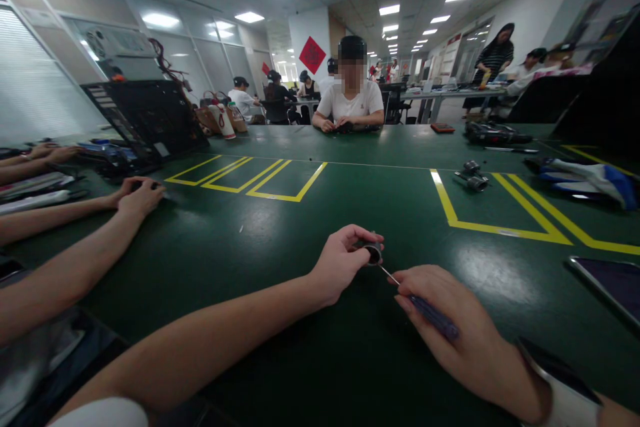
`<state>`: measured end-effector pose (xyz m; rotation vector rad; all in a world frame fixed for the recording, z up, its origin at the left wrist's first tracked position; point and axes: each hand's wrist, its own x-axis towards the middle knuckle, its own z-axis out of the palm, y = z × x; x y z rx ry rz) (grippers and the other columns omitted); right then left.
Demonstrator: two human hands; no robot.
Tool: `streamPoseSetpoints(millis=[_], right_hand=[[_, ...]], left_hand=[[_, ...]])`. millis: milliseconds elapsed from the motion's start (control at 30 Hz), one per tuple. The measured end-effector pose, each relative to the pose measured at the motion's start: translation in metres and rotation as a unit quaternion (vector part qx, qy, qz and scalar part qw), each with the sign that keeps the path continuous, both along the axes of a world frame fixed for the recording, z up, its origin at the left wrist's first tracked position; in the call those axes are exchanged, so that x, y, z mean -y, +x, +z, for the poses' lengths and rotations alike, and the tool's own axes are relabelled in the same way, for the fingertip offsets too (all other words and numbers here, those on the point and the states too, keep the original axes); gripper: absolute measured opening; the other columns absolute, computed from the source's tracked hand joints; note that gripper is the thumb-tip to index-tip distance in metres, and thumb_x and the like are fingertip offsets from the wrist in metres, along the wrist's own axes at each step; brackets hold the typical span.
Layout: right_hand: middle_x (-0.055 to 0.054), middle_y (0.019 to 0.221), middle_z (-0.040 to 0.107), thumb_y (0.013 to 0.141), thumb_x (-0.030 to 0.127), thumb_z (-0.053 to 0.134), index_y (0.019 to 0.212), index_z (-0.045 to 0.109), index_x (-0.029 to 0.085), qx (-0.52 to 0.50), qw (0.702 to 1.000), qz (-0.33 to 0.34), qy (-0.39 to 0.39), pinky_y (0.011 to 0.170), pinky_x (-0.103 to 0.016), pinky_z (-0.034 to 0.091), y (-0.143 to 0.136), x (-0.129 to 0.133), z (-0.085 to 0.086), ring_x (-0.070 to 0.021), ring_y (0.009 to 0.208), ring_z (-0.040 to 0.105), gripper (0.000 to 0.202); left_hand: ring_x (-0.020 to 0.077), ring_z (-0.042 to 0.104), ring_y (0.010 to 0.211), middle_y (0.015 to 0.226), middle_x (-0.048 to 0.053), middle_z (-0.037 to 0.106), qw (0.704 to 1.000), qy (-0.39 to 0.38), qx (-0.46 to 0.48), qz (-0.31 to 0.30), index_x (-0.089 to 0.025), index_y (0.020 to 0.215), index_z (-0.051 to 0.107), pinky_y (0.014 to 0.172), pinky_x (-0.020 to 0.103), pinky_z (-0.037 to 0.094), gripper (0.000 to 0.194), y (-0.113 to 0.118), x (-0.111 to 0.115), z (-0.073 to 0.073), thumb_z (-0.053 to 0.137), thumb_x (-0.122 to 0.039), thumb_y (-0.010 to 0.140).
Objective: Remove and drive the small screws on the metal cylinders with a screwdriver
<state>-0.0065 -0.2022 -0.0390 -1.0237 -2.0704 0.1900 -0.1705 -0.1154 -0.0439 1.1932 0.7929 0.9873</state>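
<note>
Between the thumb and fingers of my left hand [345, 260] is a small round metal part [373, 253], its hollow end turned toward me. My right hand [450, 320] grips a screwdriver [433, 315] by its dark, bluish handle. The thin shaft points up and left, and its tip reaches the opening of the metal part; whether it touches inside is hidden. Both hands are just above the green table [280, 260]. Similar metal parts [471, 177] lie farther off to the right, inside a yellow-taped outline.
Yellow tape [275, 197] marks the tabletop. On the right lie a phone-like device [613, 283], blue-and-white gloves [590, 180] and a black power tool [495, 133]. A co-worker's hands [140, 197] are at the left; another person [350, 100] sits opposite. Black equipment [150, 117] stands back left.
</note>
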Motion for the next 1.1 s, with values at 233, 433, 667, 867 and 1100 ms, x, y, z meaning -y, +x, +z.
streamPoseSetpoints(millis=[233,433,667,867,1100], right_hand=[[-0.005,0.092,0.067,0.086,0.014,0.048,0.091,0.052,0.023,0.039,0.999,-0.009,0.011,0.077,-0.038,0.048,-0.001,0.0,0.001,-0.0193,0.084,0.062,0.011],[-0.004,0.092,0.067,0.086,0.013,0.049,0.093,0.053,0.023,0.048,0.999,-0.009,0.008,0.079,-0.037,0.046,-0.002,-0.001,0.002,-0.0189,0.086,0.062,0.013],[0.001,0.074,0.064,0.086,0.016,0.047,0.086,0.053,0.024,-0.071,0.995,-0.052,0.043,0.091,-0.044,0.039,0.009,-0.002,0.0,-0.0171,0.073,0.061,0.01],[0.0,0.061,0.06,0.088,0.035,0.047,0.072,0.056,0.022,-0.141,0.971,-0.185,-0.055,0.059,-0.034,0.045,0.023,-0.018,-0.008,-0.019,0.062,0.059,0.022],[-0.002,0.062,0.063,0.088,0.039,0.045,0.073,0.058,0.021,-0.103,0.972,-0.193,-0.084,0.058,-0.033,0.043,0.022,-0.02,-0.009,-0.0201,0.063,0.061,0.027]], left_hand=[[0.0167,0.064,0.086,0.096,0.007,0.067,1.0,-0.001,-0.002,0.003,-0.013,0.08,0.06,0.081,0.038,0.053,0.019,0.001,0.0,0.0,0.055,0.002,0.071],[0.0162,0.065,0.083,0.095,0.007,0.066,1.0,0.011,-0.013,0.011,-0.013,0.077,0.06,0.08,0.038,0.053,0.019,0.001,0.0,-0.001,0.057,0.003,0.068],[0.0172,0.065,0.088,0.097,0.007,0.066,0.999,0.011,-0.024,0.021,-0.013,0.081,0.059,0.083,0.039,0.053,0.017,-0.002,-0.004,-0.005,0.059,0.0,0.071],[0.0176,0.065,0.089,0.097,0.007,0.065,0.998,-0.006,-0.059,0.017,-0.013,0.083,0.059,0.084,0.039,0.053,0.017,-0.004,-0.005,-0.003,0.059,0.001,0.073],[0.0188,0.063,0.093,0.099,0.008,0.063,0.998,-0.028,-0.048,0.009,-0.013,0.085,0.06,0.086,0.039,0.052,0.017,-0.002,-0.002,0.004,0.059,0.0,0.074]])
